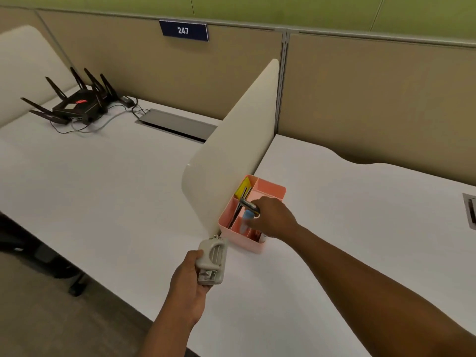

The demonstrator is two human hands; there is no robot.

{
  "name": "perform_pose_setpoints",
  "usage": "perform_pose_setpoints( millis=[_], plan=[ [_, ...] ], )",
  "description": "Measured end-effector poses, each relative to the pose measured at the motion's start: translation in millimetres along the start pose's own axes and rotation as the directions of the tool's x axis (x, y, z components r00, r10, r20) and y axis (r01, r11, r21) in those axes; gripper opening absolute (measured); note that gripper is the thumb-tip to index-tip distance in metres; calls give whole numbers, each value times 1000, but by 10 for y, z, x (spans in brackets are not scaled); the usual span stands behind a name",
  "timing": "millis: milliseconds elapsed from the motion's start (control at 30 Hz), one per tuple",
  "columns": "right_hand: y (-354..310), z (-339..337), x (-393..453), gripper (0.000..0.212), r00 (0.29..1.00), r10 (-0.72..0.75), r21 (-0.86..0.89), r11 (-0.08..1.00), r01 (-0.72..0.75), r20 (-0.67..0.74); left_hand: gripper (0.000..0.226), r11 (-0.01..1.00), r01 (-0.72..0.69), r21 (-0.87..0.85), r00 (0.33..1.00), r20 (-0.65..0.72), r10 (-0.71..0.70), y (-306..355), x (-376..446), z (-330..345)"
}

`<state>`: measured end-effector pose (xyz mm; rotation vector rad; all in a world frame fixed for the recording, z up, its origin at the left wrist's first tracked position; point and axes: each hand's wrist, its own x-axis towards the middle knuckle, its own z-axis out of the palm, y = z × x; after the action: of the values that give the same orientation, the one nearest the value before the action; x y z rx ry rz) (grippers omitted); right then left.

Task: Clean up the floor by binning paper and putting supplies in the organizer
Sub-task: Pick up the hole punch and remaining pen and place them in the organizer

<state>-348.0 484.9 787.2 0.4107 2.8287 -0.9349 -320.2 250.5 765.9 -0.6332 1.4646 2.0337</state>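
Cubicle table (pixel 103 191) holds the pink organizer (pixel 270 189), and just under the right hand (pixel 274 218) gripping a dark tool (pixel 249 205) its slots look crowded, so it may jam, while the left hand (pixel 189 284) grips a stapler (pixel 211 261).
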Motion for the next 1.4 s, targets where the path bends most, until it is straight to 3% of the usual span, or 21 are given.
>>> perform_pose_setpoints(
  millis=[100,333,500,600,667,700,733,800,867,933,1133,1267,1400],
  plan=[
    [-103,96,137,26,995,-2,-85,996,11,104,21,1000,1,-7,1000,-3,-1,1,9,-87],
    [-115,69,323,21,997,14,-151,989,-3,72,24,1000,10,-20,1000,-1,-10,38,48,-172],
    [-7,94,339,36,990,52,-203,979,-25,129,22,1000,8,-21,1000,26,-7,74,42,-145],
    [47,62,342,28,994,91,-75,993,-87,54,21,1000,6,-17,999,40,-5,79,47,-118],
    [98,-18,348,20,984,177,157,972,-173,-12,22,1000,7,-14,999,46,-6,74,51,-106],
    [140,-78,356,16,965,263,354,903,-244,-5,22,1000,8,-14,999,46,-8,71,54,-100],
    [188,-150,362,13,933,358,558,766,-320,43,23,1000,11,-16,999,44,-10,69,55,-93],
    [320,-315,369,13,866,469,823,414,-388,173,22,1000,17,-20,999,37,-16,61,54,-80],
    [470,-453,408,18,826,518,910,194,-367,222,22,1000,21,-20,999,31,-21,52,38,-75],
    [592,-529,482,23,812,545,931,140,-337,212,22,999,28,-19,999,26,-28,31,32,-79],
    [662,-564,804,13,842,537,969,180,-169,47,24,998,57,-8,998,5,-57,-53,7,-117],
    [686,-445,970,10,875,468,952,306,-27,-125,25,998,56,0,998,-1,-56,-83,-6,-133],
    [813,-217,1024,12,896,392,886,464,5,-210,24,999,43,10,999,-4,-43,-63,-42,-132]
  ],
)
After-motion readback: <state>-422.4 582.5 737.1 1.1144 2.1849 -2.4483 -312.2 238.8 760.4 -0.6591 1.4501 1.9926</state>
